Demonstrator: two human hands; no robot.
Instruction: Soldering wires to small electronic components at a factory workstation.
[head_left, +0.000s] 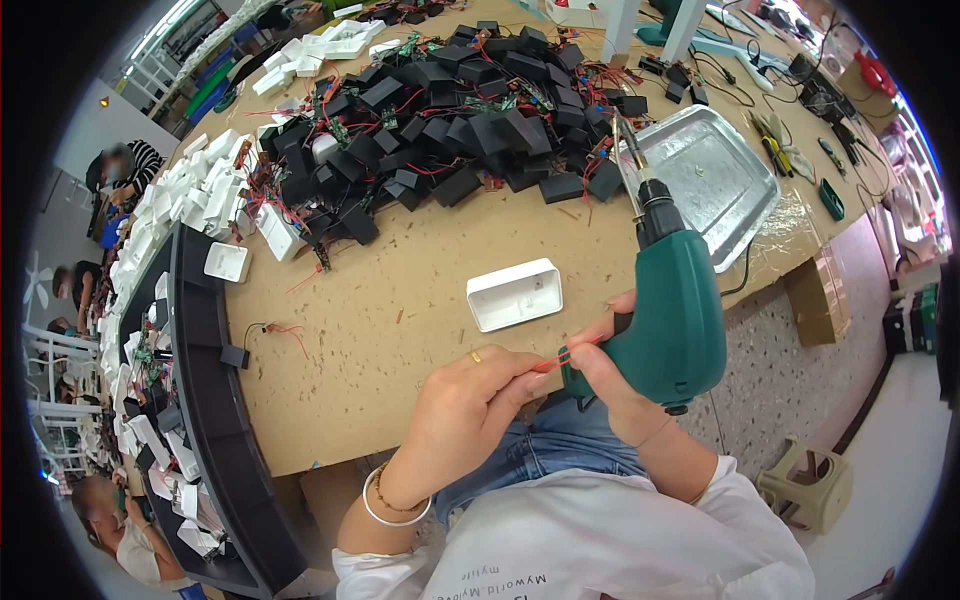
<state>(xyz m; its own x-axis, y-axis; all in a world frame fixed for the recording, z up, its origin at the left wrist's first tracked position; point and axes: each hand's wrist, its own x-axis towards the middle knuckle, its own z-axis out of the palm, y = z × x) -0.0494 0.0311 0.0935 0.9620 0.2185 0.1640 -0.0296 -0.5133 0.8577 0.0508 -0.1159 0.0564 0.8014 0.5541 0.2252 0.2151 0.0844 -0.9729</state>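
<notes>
A green soldering gun [675, 310] is in my right hand [620, 395], which wraps round its handle. Its black collar and long metal tip point away from me, over the edge of a metal tray [745, 225]. Thin red wires [553, 362] run between my hands. The fingers of my left hand [465, 410] are closed in a pinch on them, and my right thumb lies against their other end. Just beyond my hands, a white open plastic box [515, 297] rests on the table. What the wires' ends join is hidden by my fingers.
A big heap of black boxes with red wires [440, 120] covers the back of the table [370, 370]. White cases [200, 190] pile up at the left, beside a black bin [205, 400]. Pliers [772, 150] lie at the right. A stool [808, 485] stands on the floor.
</notes>
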